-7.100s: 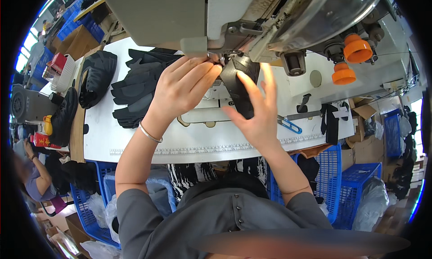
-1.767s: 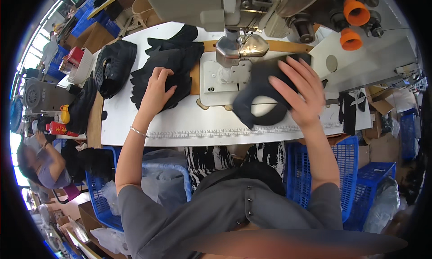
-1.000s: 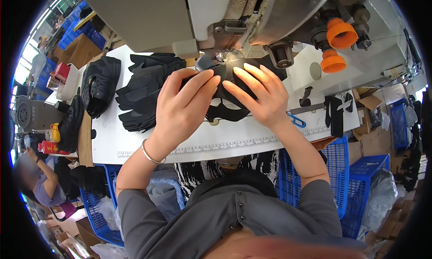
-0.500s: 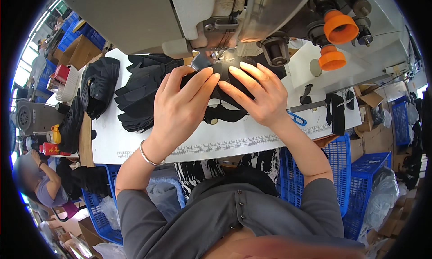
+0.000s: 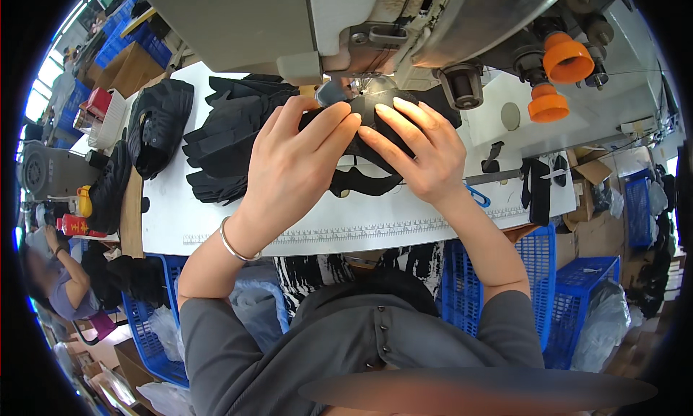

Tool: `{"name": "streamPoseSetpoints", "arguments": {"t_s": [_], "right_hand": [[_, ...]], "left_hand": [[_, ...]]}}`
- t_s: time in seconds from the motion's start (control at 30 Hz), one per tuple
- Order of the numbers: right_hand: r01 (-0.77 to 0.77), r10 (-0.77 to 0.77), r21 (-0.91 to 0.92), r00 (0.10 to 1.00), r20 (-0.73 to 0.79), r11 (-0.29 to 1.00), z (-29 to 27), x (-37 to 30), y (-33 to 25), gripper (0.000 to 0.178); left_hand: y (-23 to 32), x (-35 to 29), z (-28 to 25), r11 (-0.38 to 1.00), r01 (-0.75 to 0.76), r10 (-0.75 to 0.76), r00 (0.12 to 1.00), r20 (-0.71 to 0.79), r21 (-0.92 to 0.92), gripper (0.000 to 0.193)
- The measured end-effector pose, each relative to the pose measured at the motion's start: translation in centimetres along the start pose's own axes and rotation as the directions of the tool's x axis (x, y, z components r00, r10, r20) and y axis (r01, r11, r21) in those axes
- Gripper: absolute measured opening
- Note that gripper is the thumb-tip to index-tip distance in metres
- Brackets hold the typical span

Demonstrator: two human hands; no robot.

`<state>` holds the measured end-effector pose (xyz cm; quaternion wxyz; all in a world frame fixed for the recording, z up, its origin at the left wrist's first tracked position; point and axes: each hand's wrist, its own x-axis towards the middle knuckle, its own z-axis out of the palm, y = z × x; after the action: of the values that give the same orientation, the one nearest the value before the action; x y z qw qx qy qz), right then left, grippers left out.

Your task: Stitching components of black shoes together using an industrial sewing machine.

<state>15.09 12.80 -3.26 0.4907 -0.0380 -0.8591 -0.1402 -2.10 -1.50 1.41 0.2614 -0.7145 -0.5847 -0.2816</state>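
Note:
A black fabric piece, apparently a shoe upper (image 5: 369,154), lies under the sewing machine's needle area (image 5: 364,87), which a small lamp lights. My left hand (image 5: 292,159), with a bangle on its wrist, has its fingers bent close together on the left part of the piece. From the right, my right hand (image 5: 429,152) holds the piece with its fingers slightly spread on top. Both sets of fingertips nearly meet just in front of the needle area. The thumbs and the underside of the piece are hidden. A cut-out curved edge of the piece hangs toward me.
Stacked black pieces (image 5: 227,138) lie left of my hands. Black shoes (image 5: 160,127) stand farther left. A ruler strip (image 5: 361,232) runs along the table's front edge. Blue-handled snips (image 5: 477,196) and a black strap (image 5: 538,192) lie right. Blue crates (image 5: 577,286) stand below; a person (image 5: 68,279) sits left.
The whole view has shifted slightly, with the machine now farther right in it. Both hands stay on the black piece in nearly the same pose.

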Motion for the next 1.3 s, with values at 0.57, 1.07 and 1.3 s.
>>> {"name": "streamPoseSetpoints", "arguments": {"t_s": [0.57, 1.07, 1.3], "right_hand": [[-0.013, 0.013, 0.025, 1.000, -0.010, 1.000, 0.6, 0.4, 0.1, 0.036], [-0.026, 0.026, 0.034, 1.000, 0.007, 0.999, 0.7, 0.6, 0.8, 0.036], [-0.010, 0.011, 0.039, 1.000, -0.025, 0.999, 1.1, 0.4, 0.9, 0.038]], "left_hand": [[-0.7, 1.0, -0.4, 0.999, 0.034, -0.034, 0.999, 0.031, -0.027, 0.034], [-0.7, 0.5, 0.5, 0.998, 0.059, -0.059, 0.998, -0.029, -0.026, 0.033], [-0.5, 0.1, 1.4, 0.997, 0.069, -0.071, 0.990, -0.118, -0.021, 0.029]]}}
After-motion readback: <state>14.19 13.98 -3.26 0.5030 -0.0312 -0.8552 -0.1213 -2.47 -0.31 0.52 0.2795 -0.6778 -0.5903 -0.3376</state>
